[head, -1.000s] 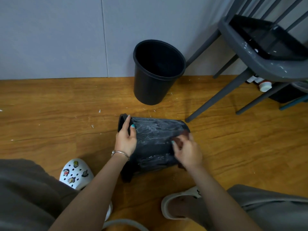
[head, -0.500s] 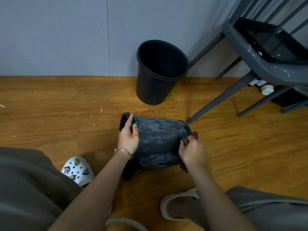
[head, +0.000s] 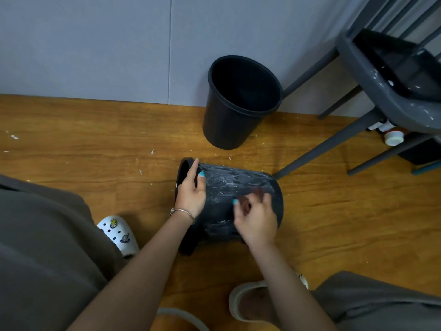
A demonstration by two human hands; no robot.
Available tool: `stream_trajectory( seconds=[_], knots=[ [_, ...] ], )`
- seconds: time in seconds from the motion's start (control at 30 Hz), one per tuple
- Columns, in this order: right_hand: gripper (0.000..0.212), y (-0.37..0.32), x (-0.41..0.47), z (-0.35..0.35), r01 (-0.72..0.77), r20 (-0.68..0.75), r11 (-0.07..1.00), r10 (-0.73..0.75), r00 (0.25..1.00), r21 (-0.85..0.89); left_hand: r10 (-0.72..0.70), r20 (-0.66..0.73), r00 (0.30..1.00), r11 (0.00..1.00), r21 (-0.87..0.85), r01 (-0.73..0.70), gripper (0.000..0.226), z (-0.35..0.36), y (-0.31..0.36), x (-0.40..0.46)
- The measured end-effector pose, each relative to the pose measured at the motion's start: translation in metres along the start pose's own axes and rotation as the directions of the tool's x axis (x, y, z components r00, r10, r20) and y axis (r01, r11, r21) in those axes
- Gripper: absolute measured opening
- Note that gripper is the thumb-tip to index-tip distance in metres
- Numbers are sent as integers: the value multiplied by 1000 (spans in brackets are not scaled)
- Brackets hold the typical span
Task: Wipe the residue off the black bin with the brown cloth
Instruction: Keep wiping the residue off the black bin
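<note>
A black bin [head: 241, 185] lies on its side on the wooden floor, its open end to the left, its wall streaked with whitish residue. My left hand [head: 191, 194] grips the bin's rim, thumb on the outside wall. My right hand [head: 255, 216] holds the brown cloth [head: 248, 203] against the bin's wall near its base end; only a small blurred part of the cloth shows between my fingers.
A second black bin [head: 236, 103] stands upright by the grey wall. A dark grey chair [head: 381, 99] is at the right, with small bottles [head: 392, 137] under it. White crumbs dot the floor [head: 95, 144]. My feet in a white clog [head: 118, 235] and a slipper [head: 250, 302] flank the bin.
My right hand with the cloth slid right toward the bin's base, then came back left over the wall. The left hand stayed on the rim.
</note>
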State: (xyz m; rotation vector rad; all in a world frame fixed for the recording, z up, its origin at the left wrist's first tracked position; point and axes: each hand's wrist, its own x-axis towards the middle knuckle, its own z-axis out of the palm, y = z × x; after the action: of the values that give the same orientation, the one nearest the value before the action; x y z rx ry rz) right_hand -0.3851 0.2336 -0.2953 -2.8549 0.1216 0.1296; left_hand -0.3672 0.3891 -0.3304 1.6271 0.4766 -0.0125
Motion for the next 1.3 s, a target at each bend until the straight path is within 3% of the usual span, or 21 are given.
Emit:
stream_trajectory(
  seconds=[0.1,0.17,0.27,0.37,0.47,0.57,0.7,0.8,0.87,1.03,1.2,1.3],
  knots=[
    [39,-6,-8,-4,203,115,977,-210,971,65,34,19,999,997,-67,-32,47,-2,3,0],
    [61,-1,-7,-11,234,137,971,-238,962,41,15,28,999,991,-132,-12,50,-2,1,5],
    [92,-10,-11,-17,318,125,948,-316,941,2,-133,46,990,959,-245,140,51,-1,-2,12],
    [112,-27,-8,-13,251,128,968,-252,959,21,-171,61,983,907,-380,182,50,1,-5,11],
    [88,-36,4,-9,190,89,980,-195,977,67,-164,75,984,893,-413,180,51,0,-7,9],
    [58,-35,9,1,233,49,966,-240,970,112,-153,77,985,889,-425,171,50,0,-6,8],
    [33,-30,6,7,253,83,945,-274,958,209,-164,74,984,862,-474,179,49,1,-10,10],
    [30,-24,-3,12,446,97,850,-487,868,281,-173,69,983,833,-523,183,56,2,-13,12],
    [32,-25,2,11,502,132,823,-547,827,266,-182,75,980,821,-537,194,61,2,-11,13],
    [33,-41,28,5,462,220,862,-501,837,209,-173,66,983,819,-544,181,62,-1,-9,13],
    [24,-78,48,-2,319,190,947,-321,928,39,-147,75,986,797,-582,163,52,3,-15,5],
    [23,-79,42,-2,336,185,940,-341,921,63,-152,78,985,792,-587,169,51,2,-15,8]
  ],
)
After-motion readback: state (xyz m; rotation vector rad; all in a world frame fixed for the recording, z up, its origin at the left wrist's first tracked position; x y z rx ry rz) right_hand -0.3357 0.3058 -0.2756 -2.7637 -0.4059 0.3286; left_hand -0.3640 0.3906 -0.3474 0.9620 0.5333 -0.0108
